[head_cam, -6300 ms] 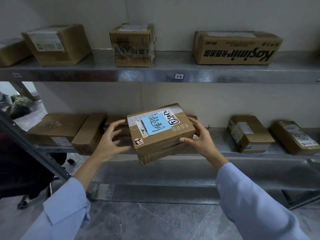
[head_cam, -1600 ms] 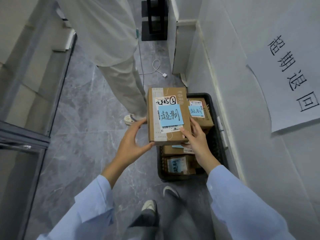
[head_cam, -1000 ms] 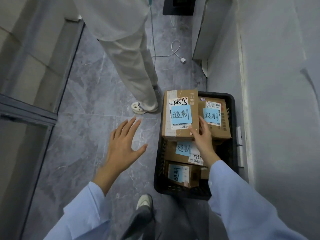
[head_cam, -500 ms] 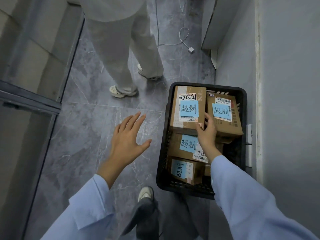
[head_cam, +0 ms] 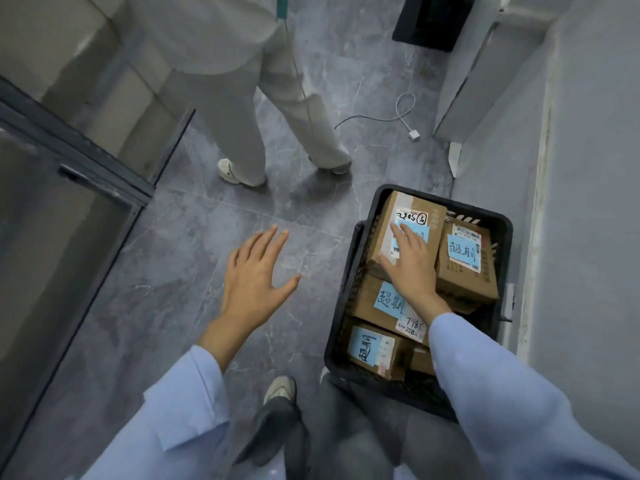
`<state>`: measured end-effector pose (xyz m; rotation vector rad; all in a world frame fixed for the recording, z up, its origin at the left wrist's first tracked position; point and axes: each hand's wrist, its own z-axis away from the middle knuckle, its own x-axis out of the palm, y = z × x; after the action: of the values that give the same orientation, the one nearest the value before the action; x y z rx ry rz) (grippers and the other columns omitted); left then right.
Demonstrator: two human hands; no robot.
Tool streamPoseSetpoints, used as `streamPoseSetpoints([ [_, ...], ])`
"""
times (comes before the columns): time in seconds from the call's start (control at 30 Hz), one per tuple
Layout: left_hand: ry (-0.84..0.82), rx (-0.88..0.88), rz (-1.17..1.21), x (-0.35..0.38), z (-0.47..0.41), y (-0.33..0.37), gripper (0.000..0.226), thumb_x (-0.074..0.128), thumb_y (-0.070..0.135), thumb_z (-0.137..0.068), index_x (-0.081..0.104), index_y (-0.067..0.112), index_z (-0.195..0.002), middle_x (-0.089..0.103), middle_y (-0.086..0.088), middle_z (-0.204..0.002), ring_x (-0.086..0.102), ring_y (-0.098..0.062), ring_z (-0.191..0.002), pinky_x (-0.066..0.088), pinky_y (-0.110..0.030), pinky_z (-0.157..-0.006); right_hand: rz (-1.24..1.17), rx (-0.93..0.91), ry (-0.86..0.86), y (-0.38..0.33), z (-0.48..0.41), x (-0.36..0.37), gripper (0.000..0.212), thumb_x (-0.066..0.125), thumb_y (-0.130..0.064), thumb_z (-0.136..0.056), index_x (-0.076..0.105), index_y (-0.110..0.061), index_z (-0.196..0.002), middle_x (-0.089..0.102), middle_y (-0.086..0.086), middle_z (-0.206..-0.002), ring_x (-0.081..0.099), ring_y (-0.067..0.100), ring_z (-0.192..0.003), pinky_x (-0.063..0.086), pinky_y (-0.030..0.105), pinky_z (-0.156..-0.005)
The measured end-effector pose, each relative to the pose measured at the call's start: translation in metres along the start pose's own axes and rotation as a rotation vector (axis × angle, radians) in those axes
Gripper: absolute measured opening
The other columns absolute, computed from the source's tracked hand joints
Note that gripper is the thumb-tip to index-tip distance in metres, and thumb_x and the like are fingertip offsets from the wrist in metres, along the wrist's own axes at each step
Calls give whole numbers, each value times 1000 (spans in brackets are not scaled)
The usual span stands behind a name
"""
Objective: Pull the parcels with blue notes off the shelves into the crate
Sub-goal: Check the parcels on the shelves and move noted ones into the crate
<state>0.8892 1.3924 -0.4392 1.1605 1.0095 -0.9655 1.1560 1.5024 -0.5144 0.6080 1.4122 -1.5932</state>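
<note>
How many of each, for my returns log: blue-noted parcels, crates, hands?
Blue-noted parcels: 4
Crate: 1
Hands: 2
Total: 7

Head view, steeply down, floorward

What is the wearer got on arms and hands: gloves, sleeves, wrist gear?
No gloves: the left hand and right hand are bare, with no ring, watch or band showing. The left sleeve and right sleeve are long, plain light blue shirt fabric with loose cuffs that end short of the wrists.
</note>
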Motion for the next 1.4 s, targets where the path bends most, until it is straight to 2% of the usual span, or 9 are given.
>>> streamPoseSetpoints([
  [0.17,66,-191,-15,-32,42,-47,77,30,67,-86,33,27,-152,32,1,-158,31,-26,-142,26,-46,-112,225,-261,-97,-86,-2,10,75,47,-57,-96,18,-25,-156,17,2,-163,17,30,-148,25,45,-117],
  [0.43,209,-556,-30,-106,157,-148,82,24,70,-83,24,29,-154,23,3,-161,24,-24,-146,18,-45,-115,291,-692,-198,-286,42,48,77,46,-59,-95,15,-27,-157,14,0,-164,16,29,-149,26,44,-116],
  [0.6,326,-793,-61,-160,258,-209,86,20,72,-80,25,29,-154,22,4,-161,22,-24,-147,19,-46,-114,287,-945,-238,-420,112,84,74,44,-60,-96,15,-29,-157,15,2,-164,14,28,-149,24,43,-116],
  [0.77,425,-973,-111,-213,376,-266,81,32,67,-84,20,31,-155,17,5,-163,19,-22,-147,21,-44,-113,254,-1152,-258,-542,204,117,73,44,-58,-96,15,-28,-157,16,1,-164,10,24,-150,24,42,-115],
  [0.93,553,-1119,-162,-264,497,-319,80,38,67,-85,23,29,-154,21,5,-162,24,-23,-145,23,-43,-111,223,-1341,-258,-654,304,147,72,45,-56,-97,16,-28,-157,17,2,-163,11,25,-150,24,42,-115],
  [1.07,624,-1218,-210,-295,584,-352,78,50,62,-91,21,28,-155,20,2,-162,29,-23,-143,26,-43,-109,189,-1455,-274,-725,382,168,71,44,-55,-98,15,-28,-157,16,2,-163,11,25,-150,25,44,-115],
  [1.23,649,-1315,-263,-319,664,-376,80,46,64,-92,13,28,-156,12,3,-164,27,-22,-144,25,-41,-112,172,-1583,-302,-785,461,189,70,44,-55,-97,16,-29,-156,15,2,-163,9,25,-151,25,46,-116],
  [1.4,680,-1402,-256,-328,725,-400,81,46,65,-91,16,28,-156,13,3,-164,25,-22,-145,24,-43,-113,184,-1687,-343,-835,520,215,72,45,-56,-97,16,-29,-156,16,2,-163,9,26,-150,24,46,-116],
])
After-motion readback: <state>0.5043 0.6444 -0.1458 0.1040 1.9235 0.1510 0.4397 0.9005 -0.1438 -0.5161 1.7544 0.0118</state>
